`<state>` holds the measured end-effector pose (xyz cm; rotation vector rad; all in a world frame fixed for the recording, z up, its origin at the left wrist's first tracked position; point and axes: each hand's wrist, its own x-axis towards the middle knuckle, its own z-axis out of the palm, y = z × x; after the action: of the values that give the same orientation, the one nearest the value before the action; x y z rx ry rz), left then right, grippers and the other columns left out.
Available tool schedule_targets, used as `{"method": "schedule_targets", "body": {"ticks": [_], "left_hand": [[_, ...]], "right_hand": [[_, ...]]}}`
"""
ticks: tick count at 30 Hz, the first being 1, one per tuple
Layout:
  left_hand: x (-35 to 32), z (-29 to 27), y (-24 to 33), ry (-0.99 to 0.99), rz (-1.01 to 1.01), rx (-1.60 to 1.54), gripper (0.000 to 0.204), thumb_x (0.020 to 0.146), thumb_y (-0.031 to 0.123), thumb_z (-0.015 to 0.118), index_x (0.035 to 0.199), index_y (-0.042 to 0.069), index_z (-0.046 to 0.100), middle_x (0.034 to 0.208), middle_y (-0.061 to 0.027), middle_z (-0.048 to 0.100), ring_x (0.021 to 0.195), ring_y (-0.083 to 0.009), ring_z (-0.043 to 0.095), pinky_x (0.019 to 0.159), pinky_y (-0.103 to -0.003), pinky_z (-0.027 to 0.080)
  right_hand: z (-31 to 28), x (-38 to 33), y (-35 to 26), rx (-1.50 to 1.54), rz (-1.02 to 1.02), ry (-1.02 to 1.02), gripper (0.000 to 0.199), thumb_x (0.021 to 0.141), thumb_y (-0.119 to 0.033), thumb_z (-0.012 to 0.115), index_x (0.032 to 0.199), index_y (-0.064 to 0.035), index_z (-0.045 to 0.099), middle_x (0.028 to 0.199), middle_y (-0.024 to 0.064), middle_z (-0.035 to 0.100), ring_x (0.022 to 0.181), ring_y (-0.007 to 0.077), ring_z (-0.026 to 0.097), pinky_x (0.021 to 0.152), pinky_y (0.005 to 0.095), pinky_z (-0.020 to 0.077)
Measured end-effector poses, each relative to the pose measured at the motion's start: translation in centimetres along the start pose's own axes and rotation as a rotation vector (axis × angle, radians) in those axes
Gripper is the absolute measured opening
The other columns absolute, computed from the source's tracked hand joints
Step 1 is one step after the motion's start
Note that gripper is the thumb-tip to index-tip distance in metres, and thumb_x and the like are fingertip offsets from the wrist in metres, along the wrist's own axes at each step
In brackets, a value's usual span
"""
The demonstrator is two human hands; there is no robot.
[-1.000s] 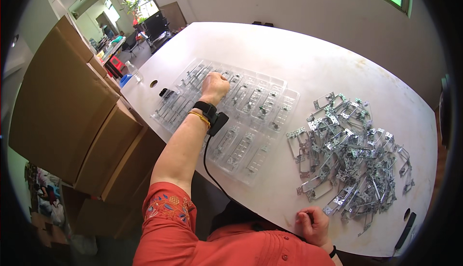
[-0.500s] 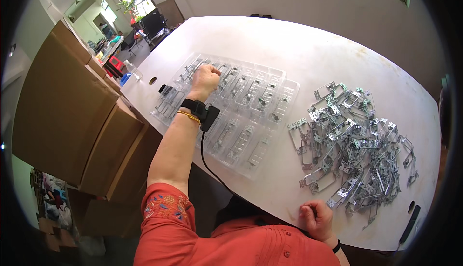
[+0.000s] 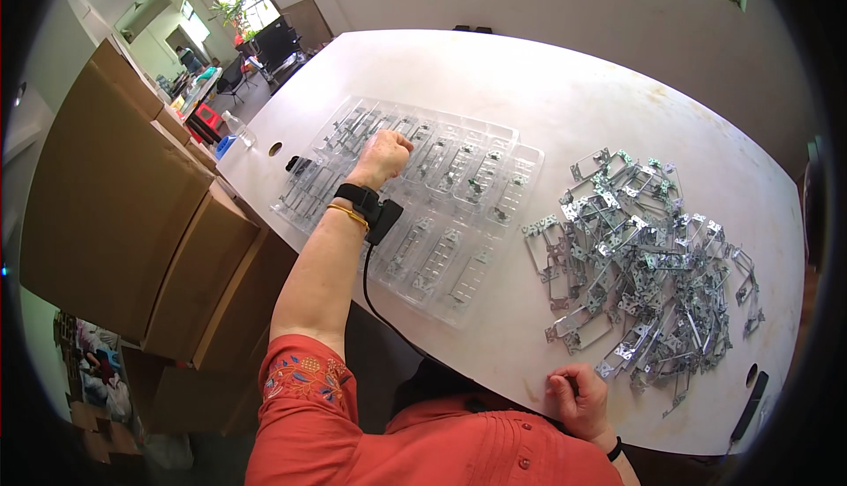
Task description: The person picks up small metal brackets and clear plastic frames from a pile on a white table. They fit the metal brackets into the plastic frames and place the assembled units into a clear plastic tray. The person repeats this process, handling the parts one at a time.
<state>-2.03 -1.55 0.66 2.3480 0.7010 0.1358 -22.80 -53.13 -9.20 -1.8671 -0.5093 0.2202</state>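
My left hand (image 3: pixel 382 156) is over the clear plastic tray (image 3: pixel 494 290), its fingers curled closed; whatever they hold, if anything, is hidden beneath the hand. Small metal bracket frames lie in many of the tray's long compartments, such as a bracket (image 3: pixel 434 263) near its front. A black wristband with a small cabled box (image 3: pixel 383 218) is on my left wrist. At the near table edge rests my right hand (image 3: pixel 580 400), fingers folded in, with nothing visible in them. It is nearest to a loose heap of silvery metal brackets (image 3: pixel 655 265) on the right.
The trays and heap share a white table (image 3: pixel 529 76). A small black object (image 3: pixel 300 165) lies by the tray's left side. Cardboard boxes (image 3: pixel 123 213) stand left of the table. A clear bottle (image 3: pixel 238 128) is beyond them. A black bar-shaped object (image 3: pixel 748 408) sits at the right edge.
My left hand has shifted slightly to the right and nearer over the tray, still curled. My right hand keeps its place. The view has moved a little.
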Motion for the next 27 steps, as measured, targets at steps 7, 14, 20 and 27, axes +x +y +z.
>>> {"method": "schedule_targets", "body": {"ticks": [7, 14, 20, 27], "left_hand": [[0.0, -0.1, -0.1, 0.03, 0.009, 0.028, 0.032, 0.089, 0.001, 0.06, 0.106, 0.004, 0.087, 0.105, -0.0223, 0.084, 0.105, -0.0317, 0.08, 0.096, -0.041, 0.062], [-0.9, -0.3, 0.7, 0.075, -0.002, 0.142, 0.028, 0.092, 0.007, 0.061, 0.102, 0.004, 0.087, 0.092, -0.0236, 0.082, 0.091, -0.0334, 0.082, 0.091, -0.043, 0.063], [-0.7, -0.2, 0.7, 0.024, -0.002, 0.138, 0.03, 0.092, 0.008, 0.062, 0.107, 0.006, 0.088, 0.095, -0.0244, 0.083, 0.094, -0.0358, 0.083, 0.092, -0.044, 0.064], [-0.5, 0.0, 0.0, 0.046, 0.006, 0.129, 0.033, 0.093, 0.007, 0.064, 0.114, 0.008, 0.088, 0.117, -0.0258, 0.082, 0.116, -0.038, 0.079, 0.105, -0.043, 0.06]], "right_hand": [[0.0, 0.0, 0.1, 0.011, 0.0, -0.002, 0.012, 0.11, -0.01, 0.074, 0.109, -0.0012, 0.066, 0.094, 0.0088, 0.077, 0.075, 0.0142, 0.076, 0.068, 0.0284, 0.06], [-0.3, 0.1, 0.5, -0.038, -0.052, -0.027, 0.011, 0.11, -0.01, 0.074, 0.109, -0.0017, 0.066, 0.092, 0.0085, 0.077, 0.075, 0.0146, 0.076, 0.067, 0.0289, 0.0593], [-0.4, 0.1, 0.4, -0.031, -0.05, -0.033, 0.011, 0.11, -0.009, 0.074, 0.109, -0.0011, 0.066, 0.093, 0.009, 0.076, 0.076, 0.015, 0.077, 0.068, 0.029, 0.0596], [-0.3, 0.1, 0.3, -0.039, -0.05, -0.033, 0.01, 0.109, -0.008, 0.074, 0.109, -0.0011, 0.066, 0.092, 0.0089, 0.076, 0.075, 0.0151, 0.076, 0.068, 0.0292, 0.0598]]}}
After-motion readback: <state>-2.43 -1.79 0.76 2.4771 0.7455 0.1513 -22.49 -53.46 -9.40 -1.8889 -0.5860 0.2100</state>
